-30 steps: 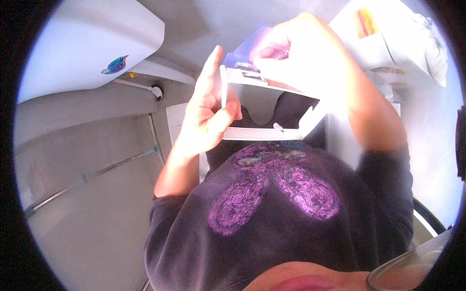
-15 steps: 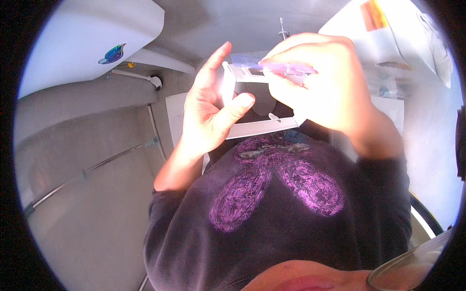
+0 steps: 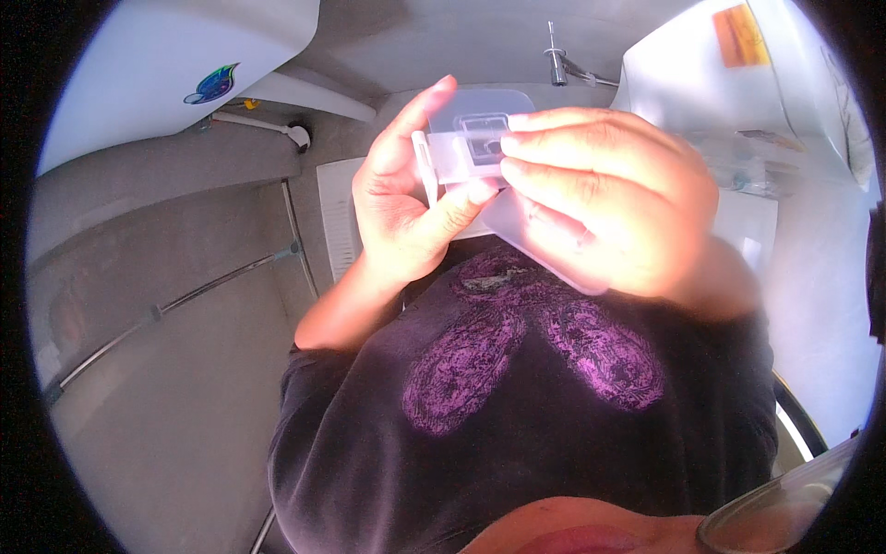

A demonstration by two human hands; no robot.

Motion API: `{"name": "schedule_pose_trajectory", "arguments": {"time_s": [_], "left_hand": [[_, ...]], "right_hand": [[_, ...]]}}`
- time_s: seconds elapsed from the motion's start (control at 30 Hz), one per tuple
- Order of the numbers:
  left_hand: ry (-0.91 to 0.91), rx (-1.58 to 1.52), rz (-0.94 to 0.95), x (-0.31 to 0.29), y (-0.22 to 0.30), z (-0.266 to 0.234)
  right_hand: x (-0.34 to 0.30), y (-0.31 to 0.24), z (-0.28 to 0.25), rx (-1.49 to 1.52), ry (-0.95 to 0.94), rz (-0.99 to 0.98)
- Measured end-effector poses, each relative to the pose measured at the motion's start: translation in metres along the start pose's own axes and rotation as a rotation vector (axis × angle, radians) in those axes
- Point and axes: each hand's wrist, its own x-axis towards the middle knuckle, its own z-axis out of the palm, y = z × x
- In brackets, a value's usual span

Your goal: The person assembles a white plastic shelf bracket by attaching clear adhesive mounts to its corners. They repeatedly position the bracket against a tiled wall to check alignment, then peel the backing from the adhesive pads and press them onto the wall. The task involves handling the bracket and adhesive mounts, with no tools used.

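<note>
Head: clear sheet (image 3: pixel 533 233) now shows below right fingers (image 3: pixel 565 141).

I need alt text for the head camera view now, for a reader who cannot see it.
A person's left hand and right hand hold a white, partly see-through plastic piece in front of a dark shirt with a purple print. At the picture's left are a blue-green sticker and a metal rail.

Shirt (image 3: pixel 535 452): near-black, 2 purple squiggle-patterned ovals
Held plastic (image 3: pixel 454 159): whitish, translucent
Leaf-shaped sticker (image 3: pixel 214 84): blue, green
Square patch (image 3: pixel 740 36): orange
</note>
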Motion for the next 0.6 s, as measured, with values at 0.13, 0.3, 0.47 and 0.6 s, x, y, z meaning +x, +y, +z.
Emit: {"name": "schedule_pose_trajectory", "arguments": {"time_s": [0.13,0.3,0.47,0.6], "left_hand": [[0.029,0.016,0.054,0.001,0.000,0.002],[0.072,0.028,0.122,-0.001,-0.004,0.006],[0.062,0.079,0.258,0.002,-0.008,0.005],[0.079,0.305,0.306,-0.001,-0.008,0.000]], "right_hand": [[0.000,0.001,0.000,-0.043,0.000,-0.103],[-0.001,-0.001,-0.004,-0.089,-0.032,-0.160],[-0.003,-0.002,0.000,-0.147,0.019,-0.234],[-0.004,-0.002,0.004,-0.177,0.097,-0.269]]}}
